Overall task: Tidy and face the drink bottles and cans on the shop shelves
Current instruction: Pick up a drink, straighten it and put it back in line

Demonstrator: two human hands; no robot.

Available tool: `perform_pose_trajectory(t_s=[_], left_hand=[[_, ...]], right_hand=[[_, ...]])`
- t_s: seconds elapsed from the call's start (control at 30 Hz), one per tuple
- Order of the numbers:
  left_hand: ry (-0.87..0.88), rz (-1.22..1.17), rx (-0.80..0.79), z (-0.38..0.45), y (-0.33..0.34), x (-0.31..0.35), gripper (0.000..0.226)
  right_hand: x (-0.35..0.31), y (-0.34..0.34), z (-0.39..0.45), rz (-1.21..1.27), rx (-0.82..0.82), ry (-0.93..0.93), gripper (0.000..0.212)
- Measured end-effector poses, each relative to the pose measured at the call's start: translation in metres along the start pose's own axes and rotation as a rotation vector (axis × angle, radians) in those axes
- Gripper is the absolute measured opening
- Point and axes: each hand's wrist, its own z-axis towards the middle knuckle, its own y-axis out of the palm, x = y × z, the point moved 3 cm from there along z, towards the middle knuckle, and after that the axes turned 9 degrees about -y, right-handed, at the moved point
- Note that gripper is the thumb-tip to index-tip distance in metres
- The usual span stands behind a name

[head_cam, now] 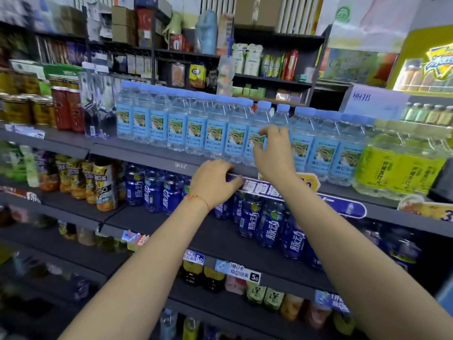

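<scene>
- Two hands work the water row: our right hand (274, 149) pinches a water bottle (257, 133) by its label, likely to turn it forward.
- Our left hand (213, 184) rests curled on the shelf edge (147, 153), holding nothing, probably for steadying.
- Blue drink bottles (269, 224) stand on the shelf below.

water bottles (215, 133): clear glossy plastic, paper-look blue labels
shelf (152, 153): matt dark grey metal
boxes (257, 11): brown cardboard
</scene>
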Motion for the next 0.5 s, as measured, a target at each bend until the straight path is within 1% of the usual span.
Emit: perform_pose_trajectory(t_s=[0.03,0.07,0.1,0.13,0.17,0.23,0.3,0.33,0.4,0.5], left_hand=[[0.033,-0.04,0.112,-0.013,-0.004,0.001,0.033],[0.021,-0.072,0.235,-0.029,-0.008,0.0,0.029],[-0.043,-0.104,0.321,-0.047,-0.011,-0.002,0.027],[-0.132,-0.122,0.346,-0.063,-0.01,-0.007,0.028],[-0.23,-0.114,0.3,-0.078,-0.005,-0.014,0.029],[-0.396,-0.027,0.064,-0.105,0.016,-0.035,0.026],[-0.47,0.035,-0.177,-0.137,0.045,-0.062,0.022],[-0.504,0.044,-0.265,-0.156,0.059,-0.075,0.02],[-0.59,0.024,-0.38,-0.198,0.086,-0.101,0.023],[-0.691,-0.024,-0.533,-0.259,0.129,-0.137,0.032]], right_hand=[[-0.007,-0.003,-0.013,0.069,0.024,-0.061,0.019],[-0.012,-0.003,-0.028,0.143,-0.004,-0.09,0.014],[-0.016,0.0,-0.044,0.216,-0.073,-0.088,0.012],[-0.018,0.005,-0.06,0.282,-0.157,-0.077,0.013],[-0.018,0.012,-0.077,0.332,-0.242,-0.068,0.015],[-0.012,0.033,-0.111,0.37,-0.42,-0.044,0.023],[0.0,0.061,-0.15,0.379,-0.595,0.018,0.022],[0.008,0.077,-0.172,0.396,-0.658,0.066,0.019],[0.027,0.113,-0.221,0.428,-0.784,0.172,0.018],[0.054,0.17,-0.298,0.398,-1.019,0.231,0.025]])
